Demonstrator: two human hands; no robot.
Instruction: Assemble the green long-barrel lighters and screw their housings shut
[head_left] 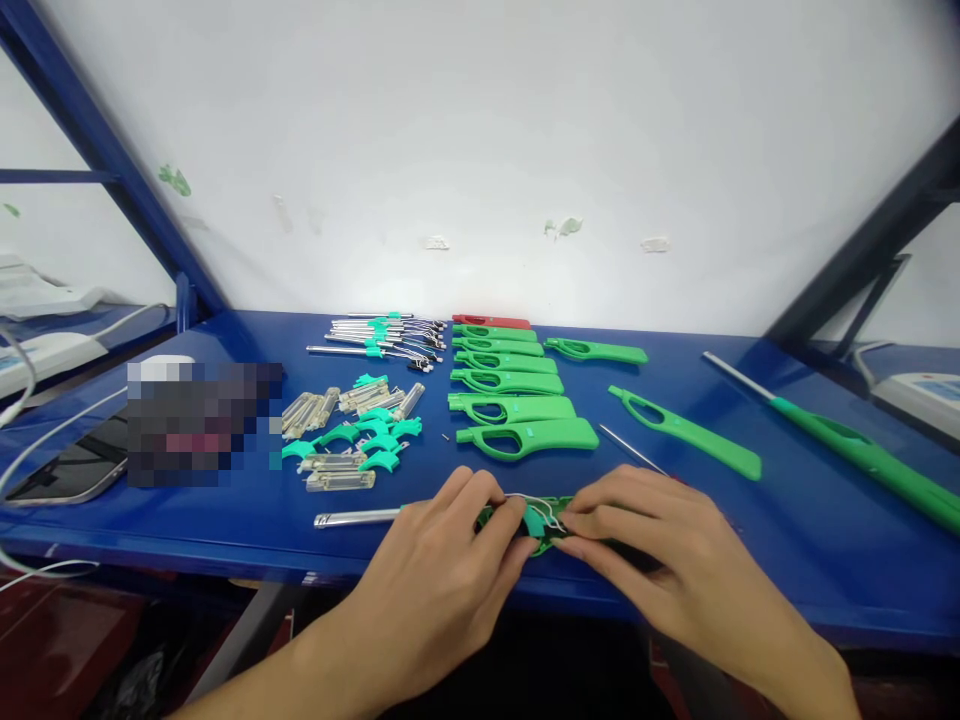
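Note:
At the front edge of the table, both hands are over a green half casing of a long-nosed lighter (561, 503), its metal tube (360, 518) pointing left. My left hand (450, 560) is closed, with thumb and index finger pinching a teal trigger (534, 521) in the casing. My right hand (667, 545) is closed too, its fingertips on a small black igniter part (556, 533) at the casing's right side. Thin white wires (541, 500) loop between the two hands. Fingers hide much of the casing.
Behind are stacked green casings (555, 437), a red casing (491, 322), tubes with wires (352, 338), clear fuel tanks (341, 481) and teal triggers (379, 461). To the right lie a thin metal rod (630, 447), a loose casing (697, 440) and an assembled lighter (847, 440). A phone (75, 470) lies left.

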